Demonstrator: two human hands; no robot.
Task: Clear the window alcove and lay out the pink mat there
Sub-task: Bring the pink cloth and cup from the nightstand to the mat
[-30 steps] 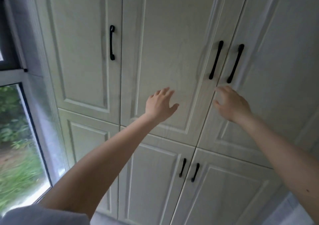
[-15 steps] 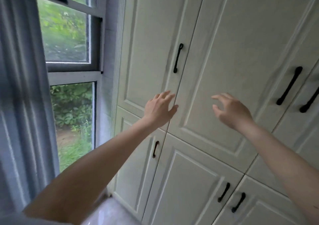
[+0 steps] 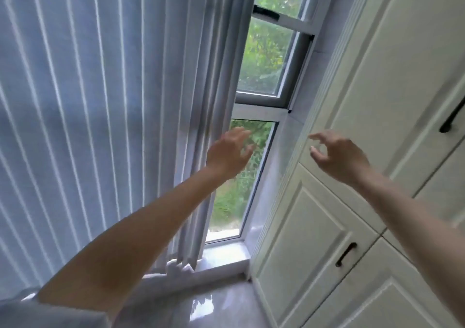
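A tall window (image 3: 264, 65) fills the alcove, with a pale sill (image 3: 221, 254) at its foot. A blue-grey pleated curtain (image 3: 100, 101) hangs over most of the glass on the left. My left hand (image 3: 230, 152) is raised with fingers spread, right beside the curtain's free edge, holding nothing. My right hand (image 3: 337, 155) hovers in the air in front of the white cabinet (image 3: 377, 101), fingers loosely curled and empty. No pink mat is in view.
White panelled cabinet doors with black handles (image 3: 346, 254) run down the right side, close against the window. A glossy grey tiled floor (image 3: 201, 305) lies below the sill. Green foliage shows outside the glass.
The view has swung left from the cabinet doors to the curtain and window. Both hands stayed raised and now sit in front of the curtain edge and the cabinet side.
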